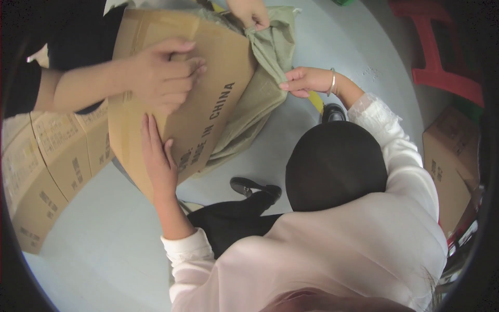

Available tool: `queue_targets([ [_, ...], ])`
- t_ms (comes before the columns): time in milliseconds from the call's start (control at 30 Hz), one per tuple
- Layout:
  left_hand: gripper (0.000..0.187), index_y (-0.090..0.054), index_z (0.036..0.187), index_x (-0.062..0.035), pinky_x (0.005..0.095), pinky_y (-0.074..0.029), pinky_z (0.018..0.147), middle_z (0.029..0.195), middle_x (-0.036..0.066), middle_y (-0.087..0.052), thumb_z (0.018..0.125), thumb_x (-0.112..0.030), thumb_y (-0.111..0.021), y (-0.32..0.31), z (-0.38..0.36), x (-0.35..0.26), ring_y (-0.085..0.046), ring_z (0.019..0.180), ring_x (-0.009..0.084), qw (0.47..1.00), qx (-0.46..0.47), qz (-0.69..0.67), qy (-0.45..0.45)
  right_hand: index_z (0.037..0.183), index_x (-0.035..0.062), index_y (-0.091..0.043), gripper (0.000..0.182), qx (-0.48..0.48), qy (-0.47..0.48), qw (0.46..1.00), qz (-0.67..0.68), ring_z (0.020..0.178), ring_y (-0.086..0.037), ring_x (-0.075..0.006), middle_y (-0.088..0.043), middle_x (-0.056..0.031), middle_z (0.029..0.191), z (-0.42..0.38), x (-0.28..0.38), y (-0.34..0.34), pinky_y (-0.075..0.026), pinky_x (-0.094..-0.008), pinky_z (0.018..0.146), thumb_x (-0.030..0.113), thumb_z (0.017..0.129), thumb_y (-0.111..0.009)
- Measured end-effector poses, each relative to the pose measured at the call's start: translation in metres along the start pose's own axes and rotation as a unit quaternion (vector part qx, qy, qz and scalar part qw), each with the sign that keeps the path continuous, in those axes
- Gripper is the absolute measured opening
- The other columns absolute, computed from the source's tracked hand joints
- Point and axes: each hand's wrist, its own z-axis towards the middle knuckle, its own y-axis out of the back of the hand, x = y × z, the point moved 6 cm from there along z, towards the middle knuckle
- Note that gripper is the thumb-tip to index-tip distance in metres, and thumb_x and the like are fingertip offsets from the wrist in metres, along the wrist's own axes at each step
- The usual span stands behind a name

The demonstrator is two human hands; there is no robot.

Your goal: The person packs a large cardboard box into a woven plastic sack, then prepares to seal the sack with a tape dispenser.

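A large cardboard carton [208, 57] printed "MADE IN CHINA" stands tilted in front of me. My left hand [157, 156] lies flat against its near side, fingers stretched out. My right hand [301, 81] pinches the edge of a grey-green woven sack [249, 125], which runs along the carton's right side and partly under it. A co-worker's hand [169, 75] is over the carton's top face, and the same person's other hand [253, 14] grips the sack near the carton's far corner.
Several printed cartons [52, 171] stand in a row at the left. More cartons [449, 166] are at the right, below a red plastic stool [434, 57]. My black shoes [257, 188] and bent knee [337, 166] are close to the sack on the pale floor [114, 249].
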Motion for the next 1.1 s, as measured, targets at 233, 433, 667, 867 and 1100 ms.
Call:
queue_targets([
  [233, 0.045, -0.026, 0.135, -0.0031, 0.0417, -0.024, 0.105, 0.139, 0.018, -0.024, 0.092, -0.009, -0.037, -0.003, -0.002, -0.014, -0.026, 0.128, 0.0333, 1.000, -0.014, -0.019, -0.006, 0.058, 0.0142, -0.037, 0.037, 0.028, 0.021, 0.999, -0.037, 0.043, -0.029, -0.0043, -0.036, 0.0038, 0.045, -0.007, 0.031, -0.015, -0.030, -0.0184, 0.052, 0.030, 0.091, -0.044],
  [433, 0.046, -0.041, 0.119, -0.0021, 0.0418, -0.034, 0.098, 0.115, 0.015, -0.044, 0.075, 0.009, -0.036, -0.023, -0.004, -0.062, -0.040, 0.114, 0.0341, 0.986, -0.061, -0.133, -0.077, 0.058, 0.0142, -0.034, 0.038, -0.022, 0.021, 1.000, -0.009, 0.043, -0.029, -0.0050, -0.035, 0.0027, 0.042, 0.010, 0.042, -0.025, -0.027, -0.0176, 0.048, 0.030, 0.091, -0.046],
  [667, 0.015, -0.050, 0.092, -0.0036, 0.0330, -0.038, 0.058, 0.088, 0.009, -0.050, 0.082, 0.000, -0.039, -0.089, -0.004, -0.132, -0.047, 0.068, 0.0237, 0.955, -0.068, -0.153, -0.244, 0.049, 0.0132, -0.035, 0.047, -0.062, 0.016, 0.997, -0.047, 0.044, -0.032, -0.0051, -0.038, 0.0026, 0.042, 0.006, 0.034, -0.018, -0.030, -0.0179, 0.054, 0.033, 0.090, -0.046],
  [867, 0.064, -0.031, 0.124, 0.0044, 0.0368, -0.034, 0.096, 0.125, 0.022, -0.038, 0.078, -0.029, -0.059, -0.170, 0.012, -0.099, -0.040, 0.115, 0.0323, 0.988, 0.046, -0.136, -0.056, 0.053, 0.0125, -0.038, 0.043, -0.027, -0.004, 0.999, -0.040, 0.045, -0.036, -0.0056, -0.041, 0.0020, 0.044, 0.003, 0.019, -0.013, -0.034, -0.0196, 0.057, 0.031, 0.091, -0.045],
  [1100, 0.087, -0.029, 0.132, -0.0044, 0.0426, -0.022, 0.105, 0.132, 0.020, -0.036, 0.065, -0.042, -0.071, -0.247, 0.044, -0.064, -0.030, 0.124, 0.0341, 0.946, 0.107, -0.306, 0.023, 0.057, 0.0142, -0.038, 0.039, 0.006, 0.005, 0.999, -0.053, 0.045, -0.032, -0.0043, -0.039, 0.0037, 0.045, 0.003, 0.013, -0.009, -0.030, -0.0182, 0.054, 0.033, 0.090, -0.045],
])
